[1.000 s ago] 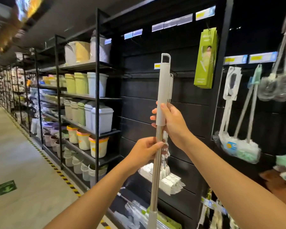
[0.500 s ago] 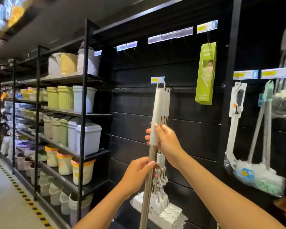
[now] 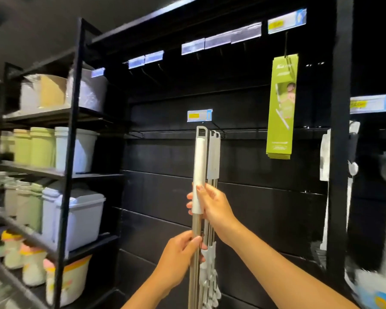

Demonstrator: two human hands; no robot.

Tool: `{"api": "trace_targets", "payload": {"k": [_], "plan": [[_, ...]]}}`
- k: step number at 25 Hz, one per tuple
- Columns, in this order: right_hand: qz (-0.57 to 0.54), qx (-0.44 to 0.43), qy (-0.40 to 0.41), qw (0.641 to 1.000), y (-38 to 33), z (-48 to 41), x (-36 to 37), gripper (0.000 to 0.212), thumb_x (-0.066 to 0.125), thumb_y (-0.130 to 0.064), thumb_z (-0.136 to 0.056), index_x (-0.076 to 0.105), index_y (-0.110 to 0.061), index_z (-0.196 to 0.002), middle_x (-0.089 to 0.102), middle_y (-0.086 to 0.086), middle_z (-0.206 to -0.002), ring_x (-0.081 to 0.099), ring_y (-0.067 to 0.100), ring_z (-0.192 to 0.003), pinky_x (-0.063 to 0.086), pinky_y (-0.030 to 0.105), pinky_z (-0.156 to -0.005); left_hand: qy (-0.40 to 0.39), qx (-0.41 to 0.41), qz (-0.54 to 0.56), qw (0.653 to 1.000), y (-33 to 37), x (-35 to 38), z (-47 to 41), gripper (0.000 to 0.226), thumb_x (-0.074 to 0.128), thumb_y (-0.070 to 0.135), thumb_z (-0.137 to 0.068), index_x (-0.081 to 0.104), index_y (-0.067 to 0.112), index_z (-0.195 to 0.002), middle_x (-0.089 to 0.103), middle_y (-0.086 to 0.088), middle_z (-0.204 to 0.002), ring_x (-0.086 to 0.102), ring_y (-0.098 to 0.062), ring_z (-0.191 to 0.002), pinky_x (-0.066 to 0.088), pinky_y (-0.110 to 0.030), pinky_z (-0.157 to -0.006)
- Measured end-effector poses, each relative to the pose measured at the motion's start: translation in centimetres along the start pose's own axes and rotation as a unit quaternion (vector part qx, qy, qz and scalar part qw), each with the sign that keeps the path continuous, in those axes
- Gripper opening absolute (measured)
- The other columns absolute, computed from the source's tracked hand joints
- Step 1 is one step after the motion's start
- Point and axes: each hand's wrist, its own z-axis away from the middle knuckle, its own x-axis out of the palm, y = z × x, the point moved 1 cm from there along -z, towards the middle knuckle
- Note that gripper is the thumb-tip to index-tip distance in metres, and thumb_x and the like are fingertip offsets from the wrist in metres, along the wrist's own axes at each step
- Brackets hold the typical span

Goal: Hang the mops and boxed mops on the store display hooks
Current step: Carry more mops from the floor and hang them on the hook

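I hold a mop (image 3: 198, 166) upright by its pole, white grip sleeve on top with a hanging loop. My right hand (image 3: 212, 206) grips the bottom of the white sleeve. My left hand (image 3: 178, 257) grips the metal pole lower down. The loop sits at the tip of a black display hook (image 3: 216, 127) under a yellow-and-blue price tag (image 3: 199, 115). Two like mops (image 3: 214, 157) hang on that hook just behind mine. Green boxed mops (image 3: 281, 108) hang on a higher hook to the right.
Several bare hooks (image 3: 147, 73) with price tags line the top of the black slat wall (image 3: 265, 197). Black shelving (image 3: 71, 139) on the left holds plastic bins and buckets. More mops (image 3: 352, 166) hang on the right panel.
The view has closed in on the wall. The mop's loop has come level with the hook tip beside the hanging mops. Both hands keep their grip.
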Motion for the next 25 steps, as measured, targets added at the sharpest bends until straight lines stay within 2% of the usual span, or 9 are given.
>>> {"api": "trace_targets", "payload": {"k": [5,9,12,16,21,25], "plan": [[0.038,-0.016,0.009,0.999,2.8,-6.4,-0.6,0.027,0.055,-0.039,-0.103,0.063,-0.021,-0.121,0.076,0.006,-0.104,0.077,0.022,-0.09,0.065,0.033,-0.078,-0.051,-0.015,0.064,0.997,-2.3,-1.0,-7.8,0.018,0.056,0.014,-0.106,0.074,0.011,-0.106,0.079,-0.011,-0.088,0.078,-0.029,-0.081,0.065,-0.042,-0.085],[0.061,-0.02,0.047,0.997,4.7,-10.9,-1.0,0.027,0.055,-0.039,-0.105,0.065,-0.02,-0.122,0.076,0.006,-0.101,0.077,0.021,-0.088,0.065,0.035,-0.078,-0.12,-0.006,0.096,0.988,-3.8,-1.7,-13.7,0.018,0.056,0.011,-0.106,0.072,0.006,-0.112,0.077,-0.01,-0.086,0.075,-0.028,-0.078,0.066,-0.042,-0.084],[0.078,-0.019,0.079,0.994,6.2,-13.8,-0.9,0.028,0.055,-0.04,-0.105,0.065,-0.02,-0.121,0.077,0.006,-0.101,0.077,0.027,-0.093,0.065,0.038,-0.081,-0.159,0.008,0.102,0.982,-5.4,-2.4,-18.0,0.019,0.056,0.014,-0.106,0.071,0.006,-0.115,0.076,-0.008,-0.088,0.074,-0.027,-0.078,0.065,-0.044,-0.085],[0.097,-0.022,0.115,0.988,7.8,-16.8,-1.0,0.03,0.056,-0.04,-0.104,0.064,-0.019,-0.124,0.077,0.003,-0.098,0.077,0.027,-0.092,0.065,0.041,-0.083,-0.196,0.034,0.094,0.976,-7.5,-2.5,-22.6,0.018,0.058,0.017,-0.106,0.073,0.012,-0.114,0.077,-0.011,-0.093,0.075,-0.028,-0.08,0.061,-0.055,-0.093],[0.113,-0.024,0.143,0.983,9.0,-19.3,-0.8,0.028,0.057,-0.04,-0.103,0.064,-0.021,-0.122,0.077,0.001,-0.096,0.077,0.024,-0.09,0.065,0.035,-0.078,-0.221,0.063,0.067,0.971,-8.7,-2.9,-26.1,0.021,0.057,0.025,-0.106,0.077,0.018,-0.106,0.079,-0.007,-0.099,0.078,-0.028,-0.086,0.064,-0.04,-0.084],[0.127,-0.024,0.154,0.98,9.4,-20.8,-0.8,0.026,0.057,-0.041,-0.103,0.065,-0.024,-0.12,0.077,-0.002,-0.094,0.078,0.022,-0.09,0.066,0.035,-0.079,-0.242,0.065,0.078,0.965,-8.8,-3.0,-27.7,0.021,0.056,0.025,-0.106,0.075,0.016,-0.105,0.078,-0.007,-0.097,0.078,-0.026,-0.086,0.062,-0.046,-0.095]]}}
